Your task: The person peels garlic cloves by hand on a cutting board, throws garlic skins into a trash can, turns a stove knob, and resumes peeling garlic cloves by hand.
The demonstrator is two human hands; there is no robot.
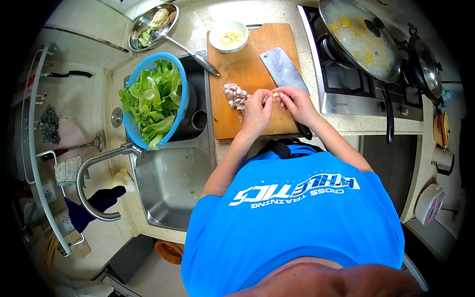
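Note:
Both hands meet over the wooden cutting board (pixel 237 64), fingertips pinched together. Between them is a small pale garlic clove (pixel 276 94), partly covered by the fingers. My left hand (pixel 257 113) is closed on its near side, beside a pile of unpeeled garlic cloves (pixel 232 93). My right hand (pixel 299 105) pinches the clove from the other side, close to a cleaver (pixel 283 69) lying flat on the board. The cleaver's dark handle passes beneath my right forearm. A white bowl (pixel 228 36) with pale peeled pieces in it stands at the board's far left corner.
Left of the board, a blue basket (pixel 184 81) of lettuce rests over the sink (pixel 170 190). A metal bowl (pixel 174 10) with sliced vegetables sits behind it. On the right, a lidded pan (pixel 363 42) bubbles on the gas stove (pixel 341 101), its handle jutting toward the counter edge.

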